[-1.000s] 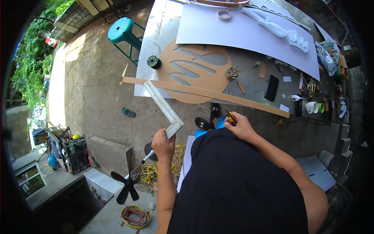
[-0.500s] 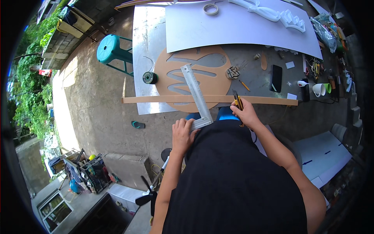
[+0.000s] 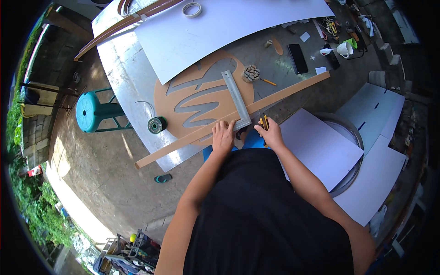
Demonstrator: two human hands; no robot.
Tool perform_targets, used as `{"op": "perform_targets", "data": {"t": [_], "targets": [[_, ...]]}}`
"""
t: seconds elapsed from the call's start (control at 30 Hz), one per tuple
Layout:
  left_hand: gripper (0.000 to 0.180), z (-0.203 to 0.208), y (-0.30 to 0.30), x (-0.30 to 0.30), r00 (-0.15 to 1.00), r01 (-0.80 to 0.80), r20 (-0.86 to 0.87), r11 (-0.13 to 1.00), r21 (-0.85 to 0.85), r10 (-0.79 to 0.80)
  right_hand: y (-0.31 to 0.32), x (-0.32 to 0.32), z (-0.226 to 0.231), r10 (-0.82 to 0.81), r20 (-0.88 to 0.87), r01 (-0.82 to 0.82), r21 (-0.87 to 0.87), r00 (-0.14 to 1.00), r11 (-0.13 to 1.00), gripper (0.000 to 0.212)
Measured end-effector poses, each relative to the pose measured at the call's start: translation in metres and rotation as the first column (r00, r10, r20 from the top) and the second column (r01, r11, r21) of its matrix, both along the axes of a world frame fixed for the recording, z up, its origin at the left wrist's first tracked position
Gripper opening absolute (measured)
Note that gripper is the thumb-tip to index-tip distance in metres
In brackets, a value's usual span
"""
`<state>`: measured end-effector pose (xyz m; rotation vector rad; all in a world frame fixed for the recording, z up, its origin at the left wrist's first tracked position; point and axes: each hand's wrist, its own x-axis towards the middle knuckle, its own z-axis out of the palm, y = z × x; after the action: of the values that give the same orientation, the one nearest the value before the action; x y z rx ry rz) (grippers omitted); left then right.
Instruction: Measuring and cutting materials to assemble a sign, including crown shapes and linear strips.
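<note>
The left hand [image 3: 223, 136] lies flat, fingers spread, pressing on the long brown strip [image 3: 229, 120] and the foot of the metal try square [image 3: 237, 99], whose blade runs up across the round brown cut-out board [image 3: 183, 98]. The right hand [image 3: 271, 134] is closed around a yellow-and-black utility knife [image 3: 263, 123], its tip at the strip just beside the square's corner. The strip runs slantwise across the metal-topped table [image 3: 123, 73], from its near left edge up toward the right. A dark spool [image 3: 156, 124] sits on the table just left of the strip; a large white sheet [image 3: 220, 27] covers the far side, with a tape ring [image 3: 191, 9] on it. A black phone [image 3: 297, 58], a small brush [image 3: 253, 74] and a white mug [image 3: 344, 49] lie to the right. A teal stool [image 3: 94, 112] stands beside the table, and white panels [image 3: 348, 156] lie at the right.
</note>
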<state>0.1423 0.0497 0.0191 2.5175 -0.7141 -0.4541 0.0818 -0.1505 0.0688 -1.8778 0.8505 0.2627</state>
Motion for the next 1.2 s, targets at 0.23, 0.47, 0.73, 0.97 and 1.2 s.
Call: {"op": "perform_targets", "data": {"t": [0.23,0.47,0.73,0.97,1.2], "targets": [[0.050,-0.016,-0.011,-0.005,0.997,-0.076,0.029,0.997,-0.030,0.077,-0.004,-0.009,-0.019,-0.132,-0.055,0.134,0.019,0.990,0.991,0.029],[0.046,-0.010,-0.014,0.014,0.998,-0.015,0.067,0.994,-0.106,0.022,-0.016,-0.013,-0.048,-0.066,0.014,0.065,0.067,0.998,0.996,0.026],[0.042,-0.011,-0.020,-0.001,0.998,-0.005,0.058,0.997,-0.072,0.009,0.004,-0.004,-0.071,-0.224,-0.013,0.215,0.340,0.974,0.915,0.024],[0.057,-0.011,-0.024,-0.013,0.999,0.004,0.044,0.998,-0.062,-0.001,0.012,-0.006,-0.075,-0.281,-0.038,0.266,0.460,0.959,0.847,0.014],[0.070,-0.008,-0.027,-0.011,0.998,0.032,0.053,0.999,-0.044,-0.030,0.008,-0.014,-0.082,-0.313,-0.027,0.282,0.516,0.949,0.809,0.012]]}}
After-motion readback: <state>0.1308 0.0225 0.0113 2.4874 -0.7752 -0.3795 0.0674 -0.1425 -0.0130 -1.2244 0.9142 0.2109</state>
